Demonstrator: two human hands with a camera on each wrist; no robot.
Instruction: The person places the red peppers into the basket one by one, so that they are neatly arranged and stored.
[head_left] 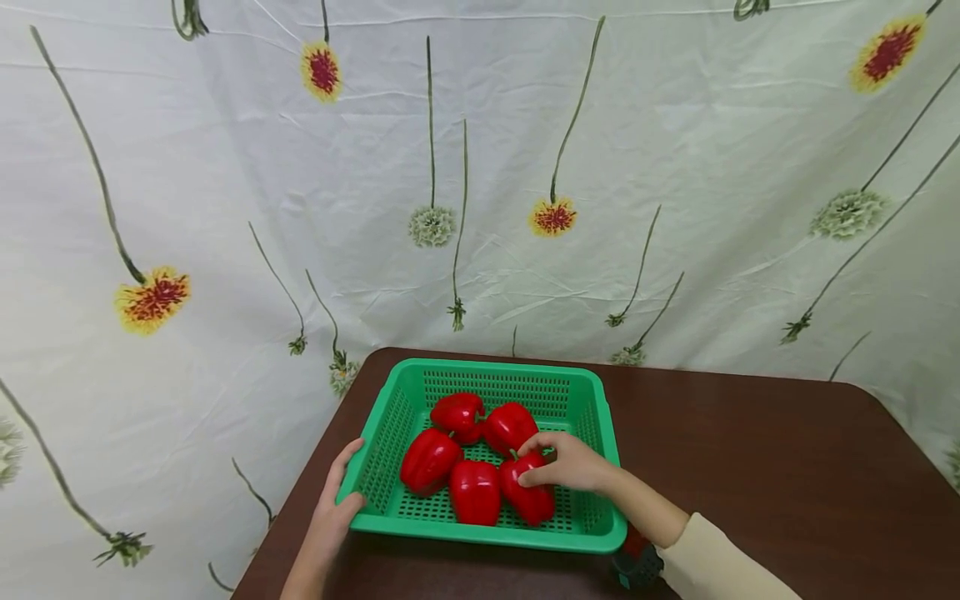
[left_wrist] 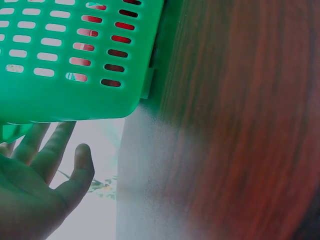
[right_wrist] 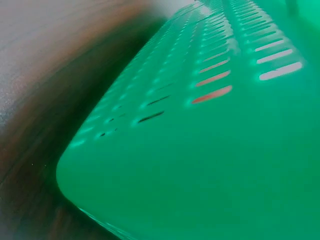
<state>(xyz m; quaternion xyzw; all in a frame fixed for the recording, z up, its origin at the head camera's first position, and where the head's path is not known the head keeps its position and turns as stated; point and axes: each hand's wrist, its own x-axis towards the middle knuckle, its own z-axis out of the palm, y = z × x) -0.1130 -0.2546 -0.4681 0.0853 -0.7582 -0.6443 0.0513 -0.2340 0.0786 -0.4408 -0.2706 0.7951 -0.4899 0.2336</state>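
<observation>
Inside a green plastic basket (head_left: 480, 537) with slotted walls lie several glossy red bell peppers, among them one at the left (head_left: 431, 462) and one at the front middle (head_left: 476, 492). My right hand (head_left: 573, 461) reaches over the right rim and grips the front right bell pepper (head_left: 534, 497), thumb on its near side and fingers by its green stem. That pepper is partly covered by the hand. On the left, my left hand (head_left: 337, 500) touches the outside of the basket rim with extended fingers. Some of its fingertips are hidden behind the rim in the left wrist view.
The basket stands on a dark brown wooden table (head_left: 750, 467), which extends to the right. Behind it hangs a white flower-printed cloth (head_left: 495, 183). A dark and red device (head_left: 637, 562) shows under the right forearm. The basket wall (right_wrist: 200, 165) fills most of the right wrist view.
</observation>
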